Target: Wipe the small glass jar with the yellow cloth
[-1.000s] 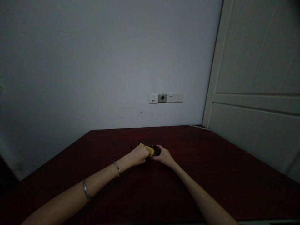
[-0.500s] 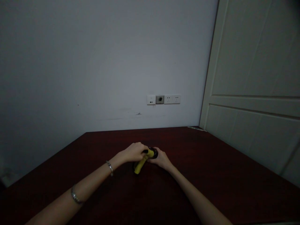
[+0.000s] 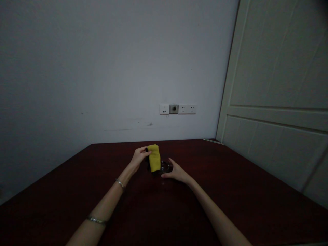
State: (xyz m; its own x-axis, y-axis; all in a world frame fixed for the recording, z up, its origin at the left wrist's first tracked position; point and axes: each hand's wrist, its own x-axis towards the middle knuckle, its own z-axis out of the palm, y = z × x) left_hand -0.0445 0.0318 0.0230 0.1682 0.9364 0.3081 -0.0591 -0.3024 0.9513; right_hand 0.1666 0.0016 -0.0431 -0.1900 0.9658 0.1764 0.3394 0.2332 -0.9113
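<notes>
Dark red and dimly lit, our worktop (image 3: 164,215) stretches from beneath our forearms to the far wall. Nearest to us, two silvery bracelets circle our left arm (image 3: 111,203): a broad bracelet (image 3: 96,220) on the forearm and a thinner bracelet (image 3: 120,183) by the wrist. Beyond it, our right hand (image 3: 178,172) curves in a wide C, thumb and fingers around a glass vessel (image 3: 167,167), which sits in the crook of the grip. Our left hand (image 3: 139,157) pinches the left edge of a yellow cloth (image 3: 154,160) between thumb and fingers. Its folded length hangs to the right of those fingertips, just left of the glass; we cannot tell whether the two touch. Farther off, a narrow strip (image 3: 213,141) lies at the worktop's back right corner. Behind, a pale wall (image 3: 123,68) carries a row of sockets (image 3: 187,109), and a panelled door (image 3: 276,75) stands to the right.
</notes>
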